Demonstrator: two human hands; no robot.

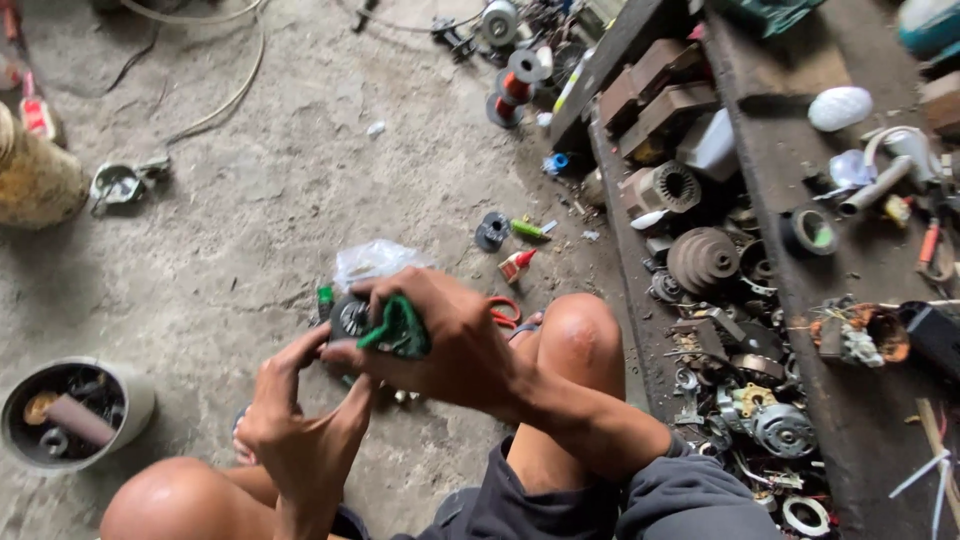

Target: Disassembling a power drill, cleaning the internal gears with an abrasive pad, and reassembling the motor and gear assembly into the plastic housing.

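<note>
Both hands up front, centre: right hand (450, 335) fingers curled tight round a small black motor part w/ green piece (385, 325); left hand (295, 415) pinches its near edge, fingers pressed. Bucket (135, 400) near left holds scrap bits. Plastic bag (375, 260) just beyond. Shelf edge (625, 250) right, crammed w/ parts; bare concrete floor (270, 190) far left.
</note>
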